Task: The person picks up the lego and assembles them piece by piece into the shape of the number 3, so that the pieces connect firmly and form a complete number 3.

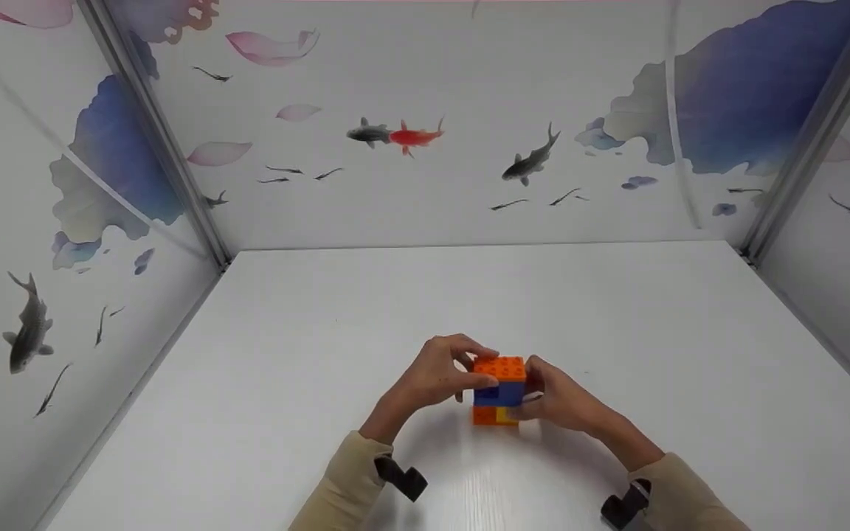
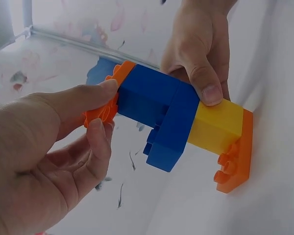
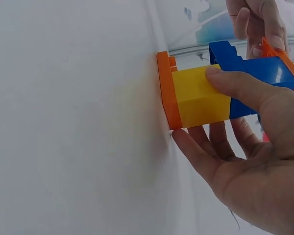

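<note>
A stack of toy building bricks stands upright on the white table [image 1: 307, 354]. From the bottom it has a thin orange brick [image 2: 242, 156], a yellow brick [image 3: 201, 95], two blue bricks [image 2: 179, 127] and a thin orange studded brick [image 1: 502, 366] on top. The lower blue brick juts out sideways and shows studs. My left hand [image 1: 436, 372] pinches the top orange brick between thumb and fingers. From the other side my right hand [image 1: 561, 398] grips the stack, its thumb on the yellow brick close to the blue one and its fingers behind.
White panels printed with fish [image 1: 532, 156] and blue leaf shapes [image 1: 750, 88] enclose the table at the back and both sides. Metal posts [image 1: 163, 140] stand at the back corners. A black wrist strap [image 1: 401, 478] is on the left sleeve, with another [image 1: 626, 505] on the right.
</note>
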